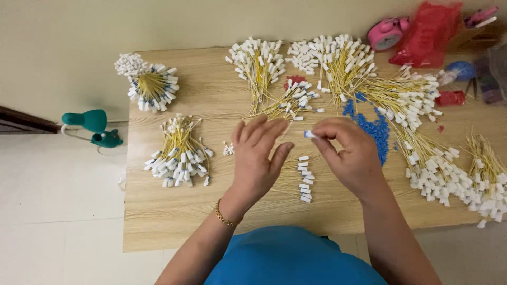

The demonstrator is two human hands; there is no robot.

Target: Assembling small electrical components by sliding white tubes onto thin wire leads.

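My right hand (348,155) pinches a small white connector with a blue piece (309,134) between thumb and forefinger, above the wooden table (174,221). To its left, my left hand (257,155) hovers with fingers spread and holds nothing. A gold bracelet is on its wrist. A short row of thin yellow wires with white plugs (303,179) lies on the table between both hands. A heap of small blue pieces (376,129) sits just behind my right hand.
Several bundles of yellow wires with white plugs (179,153) lie around the table, with one bundle at the far left corner (153,84) and more at the right edge (449,174). A pink round object (384,32) and a red bag (429,31) stand at the back right. A green lamp (95,126) is clipped at the left edge.
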